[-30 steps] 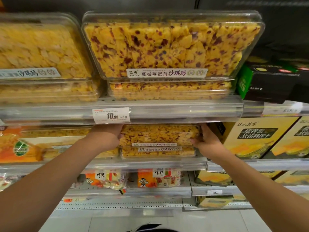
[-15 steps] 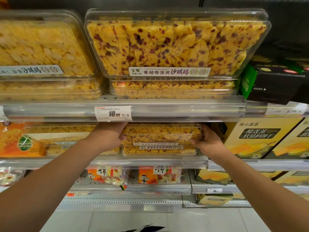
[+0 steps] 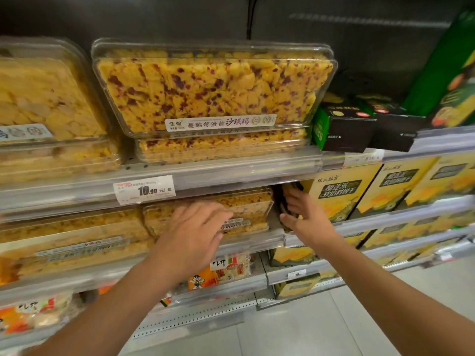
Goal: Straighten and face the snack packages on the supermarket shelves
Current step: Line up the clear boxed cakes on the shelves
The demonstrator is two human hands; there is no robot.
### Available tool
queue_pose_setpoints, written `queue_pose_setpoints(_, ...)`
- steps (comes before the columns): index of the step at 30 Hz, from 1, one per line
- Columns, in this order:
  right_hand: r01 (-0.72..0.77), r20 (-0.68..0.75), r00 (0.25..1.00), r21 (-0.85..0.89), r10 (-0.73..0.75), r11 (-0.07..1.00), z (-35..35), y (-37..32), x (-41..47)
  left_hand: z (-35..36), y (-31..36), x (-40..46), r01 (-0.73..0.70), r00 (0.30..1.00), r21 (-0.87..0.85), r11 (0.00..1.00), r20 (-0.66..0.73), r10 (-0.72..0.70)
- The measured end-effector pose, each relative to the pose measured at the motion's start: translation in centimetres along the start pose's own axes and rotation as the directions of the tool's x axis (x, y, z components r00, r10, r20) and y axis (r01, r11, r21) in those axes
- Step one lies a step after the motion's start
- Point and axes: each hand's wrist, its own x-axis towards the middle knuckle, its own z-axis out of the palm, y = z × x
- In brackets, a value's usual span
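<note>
A stack of clear plastic snack boxes (image 3: 246,206) with yellow, red-flecked cake lies on the middle shelf under the 10.90 price tag (image 3: 145,190). My left hand (image 3: 195,229) hovers in front of the stack, fingers spread and relaxed, holding nothing. My right hand (image 3: 302,214) is at the gap to the right of the stack, fingers straight, beside the dark side of a yellow biscuit box (image 3: 339,194). A larger box of the same cake (image 3: 213,88) leans on the shelf above.
More clear boxes of yellow cake (image 3: 51,98) fill the left of both shelves. Green and black cartons (image 3: 354,127) stand upper right. Yellow biscuit boxes run along the right. Small snack packs (image 3: 226,268) sit on the lower shelf above a grey floor (image 3: 308,330).
Both hands have let go of the sides of the middle-shelf stack. The left hand moved right in front of it; the right hand moved towards the yellow box. The view swung left.
</note>
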Motion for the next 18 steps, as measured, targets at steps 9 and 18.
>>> queue_pose_setpoints(9,0.091,-0.252,0.962,-0.083,-0.109,0.992,-9.7,-2.5,-5.3,-3.8,5.7,7.0,-0.268,0.899,0.083,0.96,-0.336,0.28)
queue_pose_setpoints(18,0.264,-0.318,0.856,-0.409,-0.407,0.874,-20.4,-1.2,-1.0,-1.8,9.8,10.7,0.108,0.963,0.196,0.975,-0.265,-0.053)
